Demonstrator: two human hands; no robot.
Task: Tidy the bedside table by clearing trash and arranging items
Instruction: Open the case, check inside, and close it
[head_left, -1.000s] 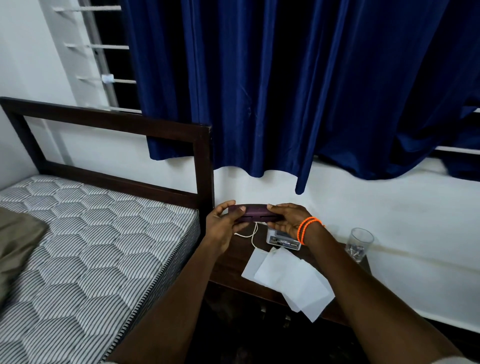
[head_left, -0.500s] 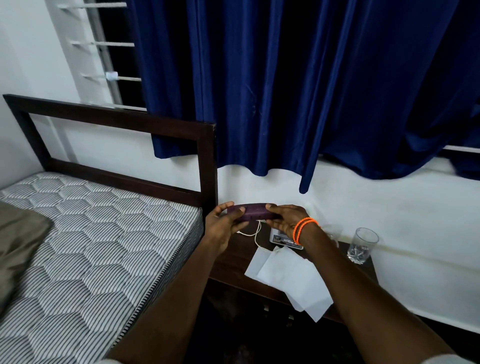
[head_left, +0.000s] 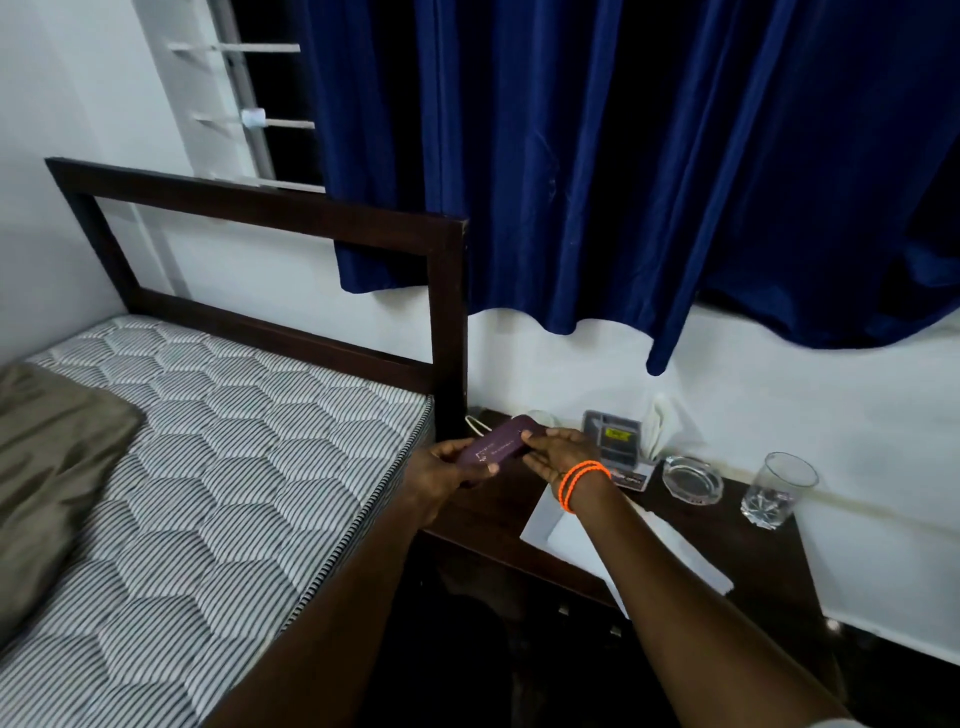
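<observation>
Both hands grasp the purple case (head_left: 497, 442) above the bedside table (head_left: 737, 551), the left hand (head_left: 444, 467) at its near end, the right hand (head_left: 558, 452) at its far end. A careless set-down could knock the ashtray (head_left: 692, 479) or the glass (head_left: 776, 491) beyond it.

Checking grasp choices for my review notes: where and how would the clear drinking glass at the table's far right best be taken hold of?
Grip the clear drinking glass around its side wall, about mid-height, probably coming from its right or front. It stands upright with its mouth open upward, and the faceted glass ashtray sits close on its left, so that side looks tighter for fingers.
</observation>
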